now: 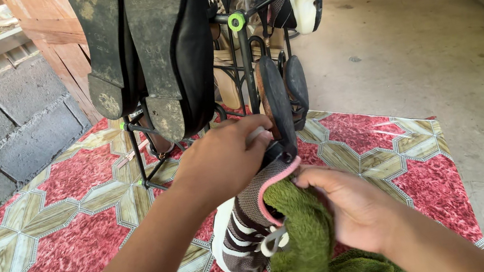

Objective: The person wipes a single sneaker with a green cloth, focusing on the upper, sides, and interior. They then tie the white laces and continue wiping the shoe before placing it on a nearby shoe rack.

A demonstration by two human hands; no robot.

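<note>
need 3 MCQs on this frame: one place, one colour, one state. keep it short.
1. Where is the green towel?
A. stuffed into the opening of the knit sneaker
B. hung on the black shoe rack
C. spread flat on the concrete floor

2. What colour is the sneaker's collar lining?
A. yellow
B. pink
C. blue

3. How do the black shoes on the rack sit?
A. flat, soles down
B. lying in a box
C. hung up, soles facing the camera

Answers:
1 A: the right hand presses the towel into the shoe's mouth.
2 B: a pink rim edges the opening.
3 C: the dirty soles and heels face the camera.

The left hand grips the sneaker's heel.
</note>
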